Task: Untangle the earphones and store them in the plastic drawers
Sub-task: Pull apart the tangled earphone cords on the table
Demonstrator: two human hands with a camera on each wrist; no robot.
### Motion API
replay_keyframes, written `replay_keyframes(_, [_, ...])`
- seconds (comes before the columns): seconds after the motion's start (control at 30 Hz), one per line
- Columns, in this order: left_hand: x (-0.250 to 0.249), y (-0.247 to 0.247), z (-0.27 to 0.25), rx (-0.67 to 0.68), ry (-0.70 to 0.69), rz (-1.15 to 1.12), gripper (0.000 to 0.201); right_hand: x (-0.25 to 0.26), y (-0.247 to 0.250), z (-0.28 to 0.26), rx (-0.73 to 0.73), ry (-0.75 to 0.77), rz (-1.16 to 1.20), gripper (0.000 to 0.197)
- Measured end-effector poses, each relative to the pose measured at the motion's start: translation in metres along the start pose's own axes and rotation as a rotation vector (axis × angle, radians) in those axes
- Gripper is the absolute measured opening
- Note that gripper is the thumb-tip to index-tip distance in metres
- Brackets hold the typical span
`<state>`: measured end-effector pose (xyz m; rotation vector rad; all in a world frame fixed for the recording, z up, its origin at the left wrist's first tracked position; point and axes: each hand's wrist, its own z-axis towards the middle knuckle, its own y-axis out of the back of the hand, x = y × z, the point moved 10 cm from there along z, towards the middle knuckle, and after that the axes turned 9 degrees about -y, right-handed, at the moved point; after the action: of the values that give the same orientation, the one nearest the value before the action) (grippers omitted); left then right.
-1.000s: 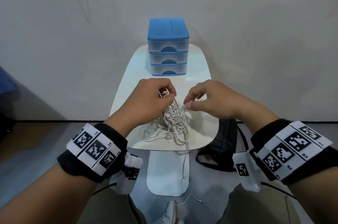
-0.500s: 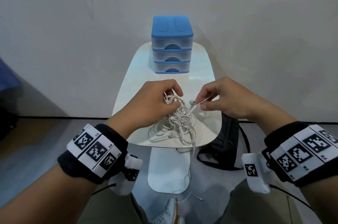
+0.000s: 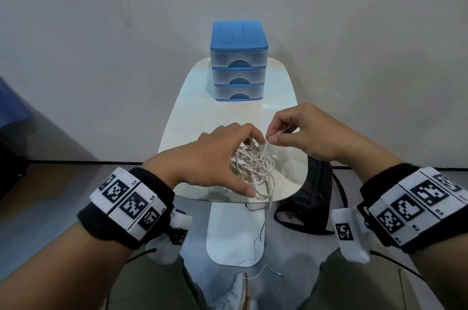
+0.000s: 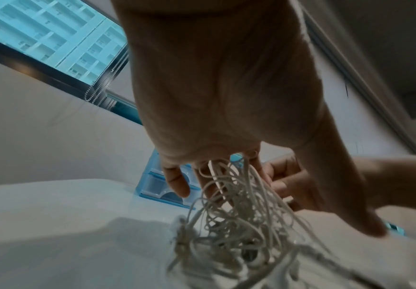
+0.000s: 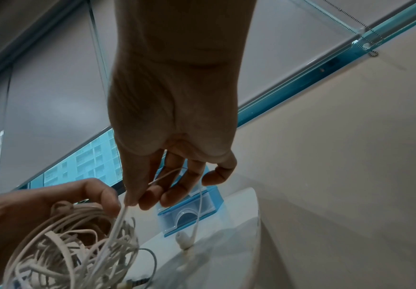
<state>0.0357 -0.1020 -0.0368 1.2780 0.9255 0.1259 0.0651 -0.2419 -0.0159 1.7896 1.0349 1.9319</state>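
White earphones (image 3: 254, 165) tangle regripped, right hand (image 3: 301, 132) back beside left hand (image 3: 217, 157)

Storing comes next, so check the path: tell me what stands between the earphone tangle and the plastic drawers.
Nothing visible lies on the table between the earphone tangle and the plastic drawers. All three drawers are closed, though, so one must be pulled open first.

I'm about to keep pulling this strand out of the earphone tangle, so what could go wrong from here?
The right hand pinches one strand while the left hand grips the tangle; a hard pull could tighten the knots. The tangle sits at the table's near edge with a cable hanging toward the floor, so it could snag or drag the bundle off.
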Motion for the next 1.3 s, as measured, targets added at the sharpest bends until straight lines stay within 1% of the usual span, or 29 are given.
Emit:
replay_keyframes(0.07, [0.004, -0.011, 0.002, 0.061, 0.019, 0.099, 0.086, -0.001, -0.001, 0.005, -0.014, -0.033, -0.008, 0.012])
replay_keyframes(0.1, [0.006, -0.013, 0.003, 0.064, 0.032, 0.126, 0.083, -0.003, -0.002, 0.007, -0.016, -0.058, -0.008, 0.011])
replay_keyframes(0.17, [0.008, -0.012, 0.006, 0.023, 0.04, 0.123, 0.066, -0.008, -0.006, 0.011, -0.005, -0.104, -0.012, 0.01])
replay_keyframes(0.23, [0.007, -0.005, 0.01, -0.036, 0.011, 0.097, 0.048, -0.011, -0.008, 0.012, 0.013, -0.14, -0.014, 0.009])
replay_keyframes(0.33, [0.008, 0.007, 0.015, -0.088, -0.02, 0.071, 0.033, -0.013, -0.005, 0.013, 0.027, -0.169, -0.026, 0.009])
replay_keyframes(0.5, [0.005, 0.028, 0.015, -0.168, -0.05, -0.071, 0.019, 0.001, -0.002, 0.01, 0.083, -0.118, 0.022, 0.005])
replay_keyframes(0.63, [0.01, 0.036, 0.015, -0.174, 0.01, -0.208, 0.013, 0.011, -0.007, 0.009, 0.168, -0.078, 0.039, 0.006])
replay_keyframes(0.77, [0.014, 0.039, 0.014, -0.167, 0.068, -0.314, 0.013, 0.02, -0.009, 0.006, 0.207, -0.052, 0.062, 0.01])
replay_keyframes(0.83, [0.017, 0.037, 0.013, -0.158, 0.099, -0.37, 0.012, 0.021, -0.008, 0.005, 0.214, -0.075, 0.087, 0.007])
replay_keyframes(1.0, [0.022, 0.033, 0.013, -0.177, 0.146, -0.459, 0.013, 0.017, -0.017, 0.002, 0.299, -0.139, 0.194, 0.008])
replay_keyframes(1.07, [0.025, 0.031, 0.013, -0.18, 0.173, -0.482, 0.013, 0.015, -0.019, 0.002, 0.309, -0.157, 0.246, 0.009])
replay_keyframes(1.13, [0.031, 0.027, 0.012, -0.177, 0.207, -0.529, 0.012, 0.01, -0.019, 0.003, 0.289, -0.175, 0.322, 0.012])
replay_keyframes(1.23, [0.037, 0.019, 0.01, -0.148, 0.253, -0.6, 0.029, 0.001, -0.016, 0.007, 0.21, -0.19, 0.464, 0.016])
replay_keyframes(1.3, [0.038, 0.015, 0.01, -0.136, 0.281, -0.629, 0.025, -0.005, -0.018, 0.009, 0.166, -0.207, 0.509, 0.016])
